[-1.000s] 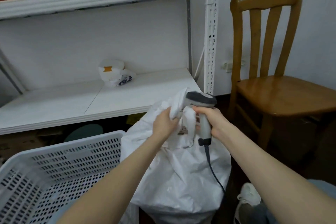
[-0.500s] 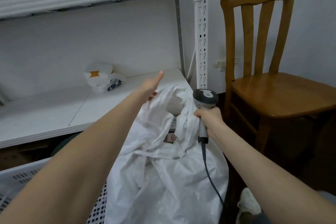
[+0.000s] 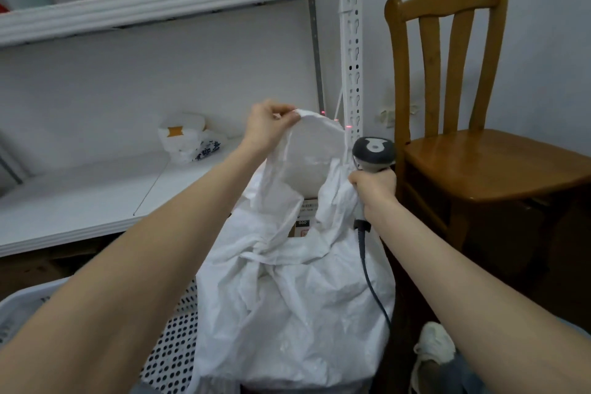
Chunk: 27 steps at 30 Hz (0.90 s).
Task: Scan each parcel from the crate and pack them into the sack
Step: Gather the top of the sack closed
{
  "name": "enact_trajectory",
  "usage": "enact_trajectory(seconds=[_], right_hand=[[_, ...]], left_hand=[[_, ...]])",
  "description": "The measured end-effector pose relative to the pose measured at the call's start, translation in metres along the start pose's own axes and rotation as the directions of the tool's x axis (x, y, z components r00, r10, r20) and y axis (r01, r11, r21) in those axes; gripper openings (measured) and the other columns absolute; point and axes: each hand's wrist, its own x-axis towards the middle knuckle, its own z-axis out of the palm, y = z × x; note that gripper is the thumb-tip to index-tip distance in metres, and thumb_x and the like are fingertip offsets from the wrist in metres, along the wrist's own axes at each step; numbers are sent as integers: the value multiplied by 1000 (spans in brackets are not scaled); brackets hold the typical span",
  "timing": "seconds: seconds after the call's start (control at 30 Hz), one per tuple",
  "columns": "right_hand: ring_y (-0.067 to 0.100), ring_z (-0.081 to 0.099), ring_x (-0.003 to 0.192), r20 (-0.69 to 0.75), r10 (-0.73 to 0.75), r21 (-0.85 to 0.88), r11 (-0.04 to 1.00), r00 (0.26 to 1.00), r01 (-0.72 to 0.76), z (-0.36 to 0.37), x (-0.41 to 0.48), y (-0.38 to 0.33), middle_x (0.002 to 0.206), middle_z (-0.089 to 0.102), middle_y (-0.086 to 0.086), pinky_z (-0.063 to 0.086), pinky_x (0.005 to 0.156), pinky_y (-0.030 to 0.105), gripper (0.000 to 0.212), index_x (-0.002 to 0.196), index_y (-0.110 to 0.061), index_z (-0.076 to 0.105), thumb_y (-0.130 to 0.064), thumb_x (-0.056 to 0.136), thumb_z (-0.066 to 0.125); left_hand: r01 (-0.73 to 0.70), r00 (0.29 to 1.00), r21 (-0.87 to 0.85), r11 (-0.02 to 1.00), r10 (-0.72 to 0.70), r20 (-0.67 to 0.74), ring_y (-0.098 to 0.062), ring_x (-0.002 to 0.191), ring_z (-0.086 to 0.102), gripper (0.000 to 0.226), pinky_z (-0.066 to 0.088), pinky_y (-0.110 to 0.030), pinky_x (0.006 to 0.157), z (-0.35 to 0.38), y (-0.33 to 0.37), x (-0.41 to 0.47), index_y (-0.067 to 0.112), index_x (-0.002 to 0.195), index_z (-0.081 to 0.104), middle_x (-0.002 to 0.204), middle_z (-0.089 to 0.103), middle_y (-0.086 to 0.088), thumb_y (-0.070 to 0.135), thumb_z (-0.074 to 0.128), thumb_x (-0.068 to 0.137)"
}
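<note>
- Centrally: white sack [image 3: 287,313], upright between perforated crate [image 3: 172,352] and wooden chair [image 3: 479,169].
- Left hand [image 3: 265,125]: pinching sack's raised rim.
- Right hand [image 3: 374,185]: fingers curled round scanner [image 3: 372,150] handle, beside sack's mouth.
- Labelled parcel [image 3: 303,224]: partly visible down inside sack's open mouth.
</note>
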Motion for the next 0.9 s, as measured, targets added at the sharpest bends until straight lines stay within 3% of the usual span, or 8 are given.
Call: enact_trajectory(seconds=[0.13, 0.27, 0.37, 0.47, 0.53, 0.7, 0.8, 0.9], right_hand=[[29, 56, 118, -38, -56, 29, 998, 998, 57, -6, -18, -11, 127, 59, 11, 46, 94, 36, 52, 130, -9, 50, -3, 82, 68], [27, 60, 101, 30, -22, -57, 998, 999, 23, -11, -37, 0, 106, 60, 11, 47, 83, 33, 46, 124, -2, 53, -3, 80, 68], [24, 61, 77, 77, 9, -63, 998, 997, -4, -14, -47, 10, 88, 62, 13, 53, 73, 33, 38, 114, 1, 58, 1, 76, 66], [28, 65, 83, 109, 15, 45, 999, 994, -20, -17, -55, 9, 95, 64, 20, 56, 88, 45, 27, 104, 0, 57, 4, 78, 63], [28, 66, 89, 155, 56, 128, 989, 986, -76, -17, -57, 6, 93, 64, 17, 54, 92, 47, 35, 112, -2, 57, 1, 78, 66], [25, 64, 82, 421, 128, 263, 930, 898, -255, -5, -70, 5, 83, 65, 12, 52, 93, 47, 12, 89, -6, 63, 4, 84, 61], [26, 69, 83, 525, 114, 245, 929, 843, -278, 0, -71, 4, 89, 71, 15, 56, 77, 43, 14, 88, -7, 64, 6, 85, 58], [22, 68, 74, 569, 85, 224, 941, 818, -254, -2, -67, 4, 93, 71, 13, 53, 68, 34, 15, 86, -9, 63, 5, 85, 58]], left_hand=[[-6, 994, -41, 999, 10, 108, -9, 78, 54, 24, 44, -22, 73, -22, -12, -39, 17, 108, 67, 87, 59, 6, 15, 71, 85], [71, 977, -17, 997, -66, 204, -13, 112, 51, 75, 46, -31, 94, -39, -54, -95, 26, 141, 42, 132, 48, 7, 35, 78, 76], [35, 967, 63, 997, -49, 250, -18, 95, 55, 65, 49, -26, 82, -38, -64, -117, 28, 143, 42, 122, 55, 7, 18, 70, 86], [-13, 997, -22, 1000, 15, 81, -12, 71, 51, 43, 43, -16, 63, -38, -53, -120, 23, 129, 59, 97, 63, 4, 3, 59, 90], [-26, 997, -77, 997, 31, 66, -11, 67, 47, 47, 43, -15, 64, -41, -49, -123, 31, 129, 57, 92, 57, 7, 5, 60, 90], [70, 889, -2, 998, -62, 453, -14, 108, 53, 83, 51, -22, 87, -18, -55, -159, 33, 142, 38, 127, 41, 4, 23, 82, 72], [197, 922, -212, 957, -107, 373, -12, 107, 59, 53, 50, -17, 77, 0, -42, -154, 23, 127, 52, 117, 57, 9, 20, 76, 80], [330, 913, -298, 896, -223, 341, -4, 79, 61, 25, 46, -14, 63, 10, -38, -139, 13, 107, 64, 91, 65, 7, 19, 72, 85]])
